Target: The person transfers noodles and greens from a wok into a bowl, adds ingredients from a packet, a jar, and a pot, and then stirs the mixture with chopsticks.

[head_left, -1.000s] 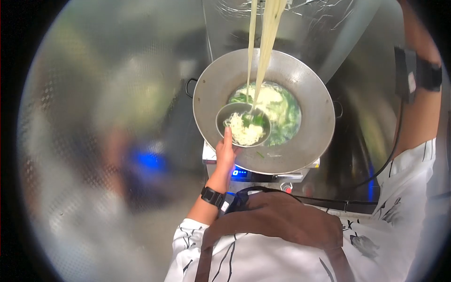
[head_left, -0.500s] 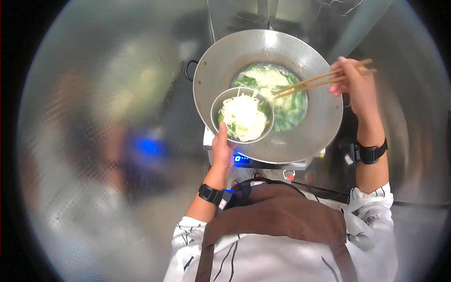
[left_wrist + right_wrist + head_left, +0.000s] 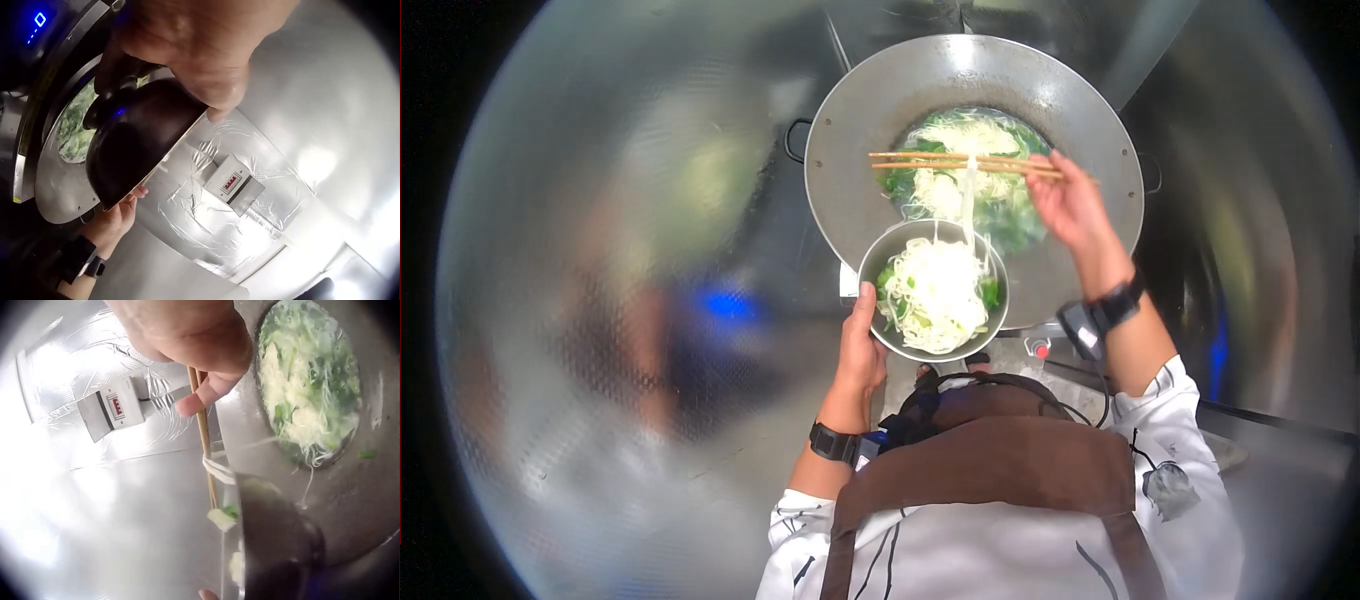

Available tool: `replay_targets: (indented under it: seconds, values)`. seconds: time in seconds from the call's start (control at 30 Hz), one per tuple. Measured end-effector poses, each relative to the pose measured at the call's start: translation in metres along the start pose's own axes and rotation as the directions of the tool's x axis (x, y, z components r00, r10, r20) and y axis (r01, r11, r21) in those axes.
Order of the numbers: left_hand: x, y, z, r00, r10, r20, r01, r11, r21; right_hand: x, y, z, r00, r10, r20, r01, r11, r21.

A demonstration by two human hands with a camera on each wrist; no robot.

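My left hand (image 3: 860, 345) grips a metal bowl (image 3: 900, 243) by its left side, thumb at the rim. A mound of noodles (image 3: 940, 300) with green leaves fills it. The bowl overlaps the near part of a big wok (image 3: 850, 200), where noodles and greens (image 3: 960, 135) lie in liquid. In my right hand (image 3: 1070, 205) is a pair of chopsticks (image 3: 1000, 163), pointing left above the wok. Noodle strands (image 3: 968, 200) hang from them to the bowl. The right wrist view shows a pale green vegetable piece (image 3: 223, 517) at the chopstick tips.
A black loop handle (image 3: 795, 140) juts from the wok's left side. Beneath the wok is a cooker with a lit blue display (image 3: 36, 25). A box with red switches (image 3: 231, 181) is mounted on the foil-covered wall. A red-capped object (image 3: 1040, 350) stands below right.
My right hand came down from high above and moved left over the wok with the chopsticks. The long raised noodles dropped into the bowl, which is fuller and nearer my body.
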State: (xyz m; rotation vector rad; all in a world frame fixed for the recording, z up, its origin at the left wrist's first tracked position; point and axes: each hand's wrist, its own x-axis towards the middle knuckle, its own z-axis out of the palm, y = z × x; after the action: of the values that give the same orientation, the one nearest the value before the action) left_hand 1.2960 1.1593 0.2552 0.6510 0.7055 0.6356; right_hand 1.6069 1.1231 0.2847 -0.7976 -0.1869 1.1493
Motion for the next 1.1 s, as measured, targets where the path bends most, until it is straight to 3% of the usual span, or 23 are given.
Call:
replay_targets:
  seconds: [0.17,0.3,0.4,0.43,0.53,0.6,0.7,0.8,0.93,1.1]
  values:
    - [-0.006,-0.01,0.01,1.0,0.019,-0.018,-0.02,1.0,-0.011,-0.041,-0.051,0.059,0.98,-0.16,0.119,0.193,0.914,-0.358]
    - [-0.008,-0.013,0.017,0.998,0.064,0.01,-0.063,0.998,-0.029,-0.095,-0.061,0.109,0.945,-0.147,0.292,0.32,0.598,-0.734]
    - [-0.012,-0.009,0.022,0.994,0.11,0.0,-0.11,0.993,-0.03,-0.105,-0.085,0.106,0.865,-0.356,0.354,0.49,0.446,-0.749]
    - [-0.011,-0.007,0.023,0.992,0.126,-0.016,-0.127,0.991,-0.039,-0.096,-0.102,0.088,0.87,-0.381,0.314,0.471,0.453,-0.757]
    - [-0.012,-0.003,0.031,0.984,0.136,-0.114,-0.142,0.989,-0.047,-0.068,-0.118,0.025,0.967,-0.244,0.068,0.158,0.371,-0.915]
    - [-0.01,-0.007,0.028,0.979,0.129,-0.16,-0.137,0.99,-0.043,-0.045,-0.103,-0.024,0.994,-0.096,0.059,0.094,0.421,-0.902]
    - [-0.013,-0.009,0.031,0.971,0.144,-0.189,-0.152,0.988,-0.028,-0.016,-0.078,-0.061,0.997,-0.067,0.026,0.056,0.489,-0.871]
    - [-0.013,-0.007,0.033,0.966,0.158,-0.205,-0.169,0.985,-0.038,0.014,-0.059,-0.083,0.998,-0.051,-0.025,0.009,0.577,-0.817]
    - [-0.012,-0.008,0.037,0.954,0.203,-0.22,-0.214,0.977,-0.025,0.046,-0.042,-0.101,0.992,-0.123,-0.041,0.053,0.671,-0.74]
    - [-0.018,-0.009,0.039,0.947,0.222,-0.233,-0.231,0.973,-0.01,0.07,-0.034,-0.111,0.965,-0.108,-0.241,-0.051,0.82,-0.57]
